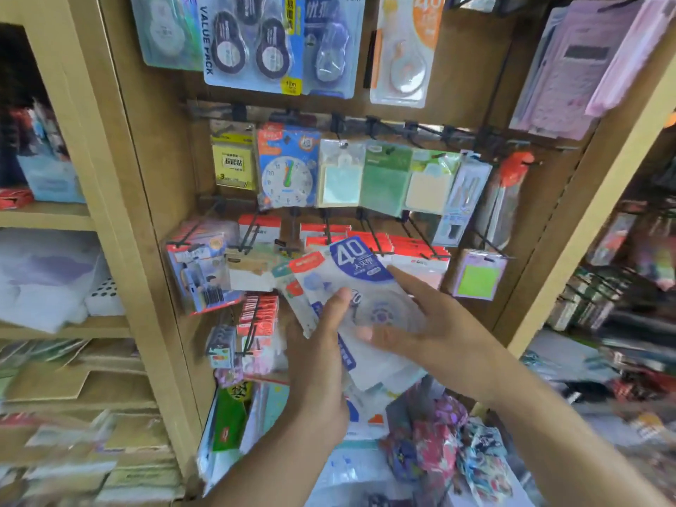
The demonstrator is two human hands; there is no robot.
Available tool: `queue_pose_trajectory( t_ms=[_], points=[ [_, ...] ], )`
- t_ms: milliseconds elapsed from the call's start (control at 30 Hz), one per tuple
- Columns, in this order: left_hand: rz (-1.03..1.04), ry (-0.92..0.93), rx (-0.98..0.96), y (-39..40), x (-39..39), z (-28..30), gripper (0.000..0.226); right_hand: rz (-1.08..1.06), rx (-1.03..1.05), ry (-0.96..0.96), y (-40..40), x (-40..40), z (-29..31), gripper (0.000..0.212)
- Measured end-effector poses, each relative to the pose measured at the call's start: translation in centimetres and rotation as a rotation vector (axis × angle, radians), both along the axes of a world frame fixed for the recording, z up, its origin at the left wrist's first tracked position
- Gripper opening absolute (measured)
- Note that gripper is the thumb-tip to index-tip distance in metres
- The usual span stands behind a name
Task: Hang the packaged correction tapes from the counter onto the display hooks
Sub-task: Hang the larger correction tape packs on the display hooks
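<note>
Both hands hold a fanned stack of clear-plastic correction tape pkgs [360, 305] w/ white-and-blue cards, the front one printed "40" in white on a blue tab. Left hand [322, 353] grips the stack from its left edge, thumb pressed flat on the front, fingers curled behind and hidden. Right hand [420, 323] lies on the front pkg from the right, index finger straight along the upper right edge, thumb pressing the clear blister; its other fingers can't be made out behind the plastic. The stack is tilted, top leaning left, held up in front of the brown cardboard display panel [153, 170], just below the row of black wire hooks [369, 232] carrying red-topped card pkgs [406, 247]. Whether the top pkg touches a hook can't be told.

Above that row hang a yellow sticky-note pack [234, 166], a blue card w/ a white clock face [287, 170], and green and cream note pads [384, 177]. At the panel's top edge hang more correction tapes, incl. a blue "VALUE PACK" card [252, 42] and an orange-and-white "40" card [406, 49]. A lime-green sticky pad [479, 278] hangs at the panel's right edge. Below the hands, blurred pkgs and floral fabric items [439, 444] lie on the counter.
</note>
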State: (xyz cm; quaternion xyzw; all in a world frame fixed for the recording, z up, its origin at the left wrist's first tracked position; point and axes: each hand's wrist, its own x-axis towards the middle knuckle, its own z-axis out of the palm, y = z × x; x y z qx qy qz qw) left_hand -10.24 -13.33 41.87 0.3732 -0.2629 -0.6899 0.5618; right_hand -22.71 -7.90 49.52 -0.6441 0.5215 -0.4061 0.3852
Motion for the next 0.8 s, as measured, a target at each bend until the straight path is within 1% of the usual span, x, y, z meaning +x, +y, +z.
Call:
queue_pose_trajectory(
  t_ms=[100,167,233,300,367,433,500,567,667,700,800],
  points=[
    [0.019,-0.014,0.015,0.3,-1.0,-0.7,0.101,-0.113,-0.048,-0.108,0.0,-0.8,-2.2,0.051],
    [0.032,0.010,-0.005,0.5,-1.5,-1.2,0.102,-0.190,-0.070,-0.161,-0.2,-1.4,-3.0,0.050],
    [0.036,-0.021,-0.018,0.5,-1.9,-1.4,0.101,-0.267,-0.098,-0.224,-0.3,-1.9,-3.7,0.050],
    [0.045,-0.053,-0.026,0.6,-2.2,-1.4,0.094,-0.344,-0.127,-0.284,-0.4,-2.3,-4.3,0.058],
    [0.037,-0.064,-0.056,0.7,-2.3,-1.4,0.082,-0.418,-0.152,-0.351,-0.6,-2.5,-4.9,0.076],
    [0.027,-0.080,-0.082,0.9,-2.4,-1.5,0.071,-0.479,-0.196,-0.422,-0.4,-2.4,-5.1,0.077],
    [0.035,-0.085,-0.081,0.9,-2.5,-1.6,0.063,-0.540,-0.259,-0.433,-0.3,-2.4,-5.2,0.078],
    [0.054,-0.098,-0.086,0.9,-2.3,-1.8,0.066,-0.584,-0.323,-0.399,-0.3,-2.5,-4.7,0.083],
    [0.096,-0.137,-0.093,0.6,-2.0,-1.4,0.091,-0.559,-0.432,-0.352,-1.0,-2.7,-2.1,0.089],
    [0.100,-0.137,-0.100,0.3,-1.8,-1.2,0.092,-0.537,-0.480,-0.342,-1.6,-2.7,-0.7,0.089],
    [0.069,-0.161,-0.156,-0.2,-1.4,0.1,0.068,-0.529,-0.638,-0.313,-5.1,-3.4,4.2,0.089]
  ],
)
